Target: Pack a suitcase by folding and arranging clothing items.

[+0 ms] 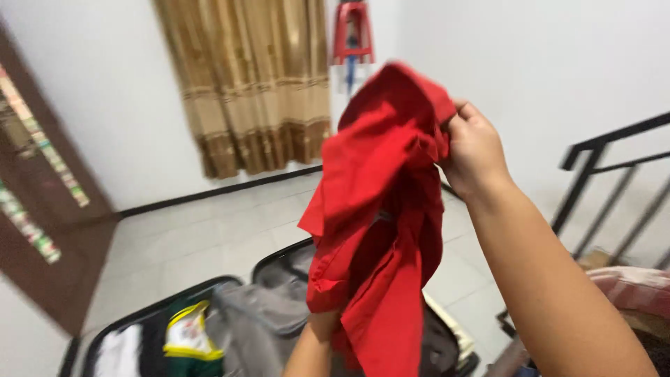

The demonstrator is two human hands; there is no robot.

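above the suitcase, right hand lifts red shirt.

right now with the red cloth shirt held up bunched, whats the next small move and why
Probably shake out the red cloth shirt: it hangs crumpled, pinched at the top by the right hand, the left hand mostly hidden beneath, over the open black suitcase.

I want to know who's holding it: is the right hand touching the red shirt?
Touching. The head view shows the right hand raised, its fingers pinching a fold at the top of the red shirt.
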